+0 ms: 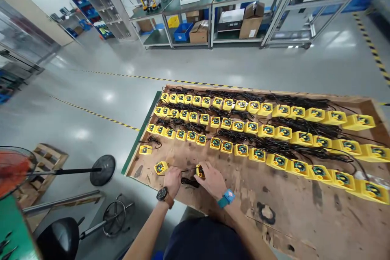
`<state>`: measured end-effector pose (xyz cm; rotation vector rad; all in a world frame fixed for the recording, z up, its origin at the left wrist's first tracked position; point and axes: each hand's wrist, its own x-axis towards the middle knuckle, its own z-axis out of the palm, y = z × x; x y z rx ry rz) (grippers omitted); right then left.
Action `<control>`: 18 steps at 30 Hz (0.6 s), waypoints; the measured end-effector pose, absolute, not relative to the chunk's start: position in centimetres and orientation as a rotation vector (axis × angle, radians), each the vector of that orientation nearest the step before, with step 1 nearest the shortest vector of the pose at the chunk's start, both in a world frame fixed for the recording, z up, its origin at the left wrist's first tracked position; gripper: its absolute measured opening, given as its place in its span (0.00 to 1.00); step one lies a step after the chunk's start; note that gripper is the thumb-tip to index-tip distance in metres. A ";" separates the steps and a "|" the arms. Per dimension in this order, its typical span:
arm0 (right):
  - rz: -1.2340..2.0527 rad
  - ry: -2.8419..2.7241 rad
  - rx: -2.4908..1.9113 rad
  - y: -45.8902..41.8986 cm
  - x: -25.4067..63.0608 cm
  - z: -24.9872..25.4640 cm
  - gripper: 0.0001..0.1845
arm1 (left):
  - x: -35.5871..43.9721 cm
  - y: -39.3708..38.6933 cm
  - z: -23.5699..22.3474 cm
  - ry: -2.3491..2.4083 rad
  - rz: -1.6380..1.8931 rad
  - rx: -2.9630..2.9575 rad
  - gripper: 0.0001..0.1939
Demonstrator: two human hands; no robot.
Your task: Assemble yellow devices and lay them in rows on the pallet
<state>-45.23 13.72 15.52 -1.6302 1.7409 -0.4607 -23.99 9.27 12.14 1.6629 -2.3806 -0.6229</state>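
Note:
My right hand point(211, 179) is closed around a small yellow box-shaped housing point(200, 172) with a dark inside. From that housing a black cable point(189, 169) stretches left to my left hand point(172, 180), whose fingers are pinched on it. A loose coil of black cable point(190, 182) lies on the wooden board between the hands. Just left of my left hand stands another yellow housing point(161, 167) with a circuit board inside; it looks apart from the fingers. Farther up-left sits a single yellow housing point(145, 150) with its own cable.
Three rows of yellow housings point(242, 150) with bundled black cables point(258, 140) fill the far part of the rimmed wooden board point(237, 195). Left of it are a round-based stand point(102, 170) and a black stool point(57, 237). Workbenches point(189, 6) stand across the floor.

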 end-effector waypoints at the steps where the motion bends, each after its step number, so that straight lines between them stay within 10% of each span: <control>1: -0.597 1.763 -1.633 14.1 -45.6 15.9 0.21 | -24.3 8.5 12.5 -2.382 -0.672 1.606 0.14; 6: -1.159 1.811 -1.716 16.1 -47.0 19.5 0.21 | -24.9 6.5 15.8 -2.248 -0.853 1.122 0.12; 13: -1.091 1.862 -1.680 20.4 -48.4 19.3 0.21 | -27.1 9.8 13.4 -2.265 -0.442 0.905 0.11; 18: -0.988 1.873 -1.439 23.9 -50.0 18.3 0.24 | -31.1 10.8 9.9 -2.284 -0.347 1.329 0.35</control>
